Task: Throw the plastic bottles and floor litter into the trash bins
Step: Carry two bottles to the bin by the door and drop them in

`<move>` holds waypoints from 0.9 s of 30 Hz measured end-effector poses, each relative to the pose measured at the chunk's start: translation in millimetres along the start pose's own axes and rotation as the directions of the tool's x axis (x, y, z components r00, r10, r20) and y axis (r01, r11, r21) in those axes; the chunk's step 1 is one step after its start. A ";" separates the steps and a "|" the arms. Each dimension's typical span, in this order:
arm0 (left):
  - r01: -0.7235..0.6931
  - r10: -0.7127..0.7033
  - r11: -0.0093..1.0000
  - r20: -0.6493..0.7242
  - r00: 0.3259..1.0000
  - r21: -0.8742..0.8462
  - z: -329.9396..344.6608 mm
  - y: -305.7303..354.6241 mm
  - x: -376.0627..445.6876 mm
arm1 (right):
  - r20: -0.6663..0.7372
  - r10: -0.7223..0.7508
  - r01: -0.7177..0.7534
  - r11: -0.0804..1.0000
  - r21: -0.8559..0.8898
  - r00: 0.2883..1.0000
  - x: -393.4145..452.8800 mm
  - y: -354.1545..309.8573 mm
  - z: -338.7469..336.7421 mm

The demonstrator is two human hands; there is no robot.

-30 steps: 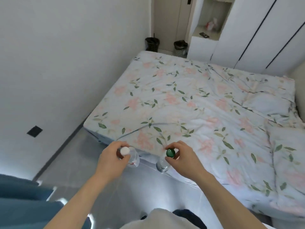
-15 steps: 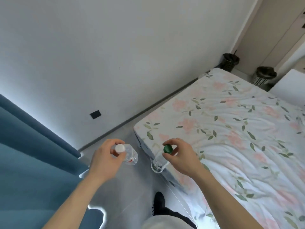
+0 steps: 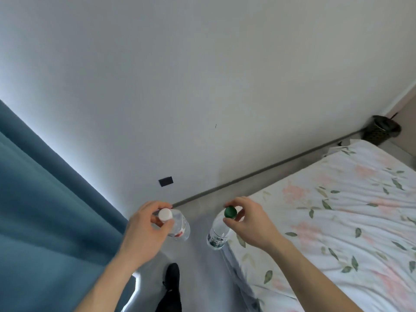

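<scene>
Your left hand holds one bottle left of the other bottle in your right hand, bed to your right, curtain left, trash bin far ahead beyond the bed's corner.

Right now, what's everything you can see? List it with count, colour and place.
white-cap bottle: 1, clear, red on label, in left hand, over the floor
green-cap bottle: 1, clear, in right hand, beside the bed edge
bin: 1, dark, far corner by the wall, past the bed
bed: 1, white sheet with pink flowers and green leaves, right side
curtain: 1, teal, left side
wall plate: 1, black, low on the white wall
floor: grey, strip between curtain and bed
shoe: 1, black, on the floor below the hands
left hand: 1, grips the white-cap bottle at the neck
right hand: 1, pinches the green-cap bottle at the cap
</scene>
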State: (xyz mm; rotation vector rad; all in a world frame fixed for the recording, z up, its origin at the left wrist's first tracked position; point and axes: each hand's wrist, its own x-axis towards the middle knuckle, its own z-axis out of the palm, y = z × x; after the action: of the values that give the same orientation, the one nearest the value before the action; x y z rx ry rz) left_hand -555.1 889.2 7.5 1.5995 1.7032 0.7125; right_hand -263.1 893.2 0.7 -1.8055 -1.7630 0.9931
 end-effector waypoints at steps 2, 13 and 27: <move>-0.035 0.034 0.999 0.044 0.998 0.028 -6.9 -0.3 42.9 | -0.028 0.027 -0.026 1.000 0.004 0.999 32.7 -5.1 3.4; -0.237 0.201 0.969 0.328 0.923 0.075 0.5 55.3 248.3 | -0.245 0.260 -0.234 0.964 0.128 0.934 135.9 -11.3 -19.7; -0.403 0.351 0.914 0.411 0.841 0.043 57.4 147.7 410.3 | -0.346 0.322 -0.268 0.943 0.195 0.881 280.4 12.0 -113.7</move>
State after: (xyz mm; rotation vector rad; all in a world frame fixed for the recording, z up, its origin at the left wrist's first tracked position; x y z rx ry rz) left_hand -422.1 1307.1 41.7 2.0435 1.1681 0.4210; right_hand -188.9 1186.5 11.6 -2.0489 -1.1819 0.7889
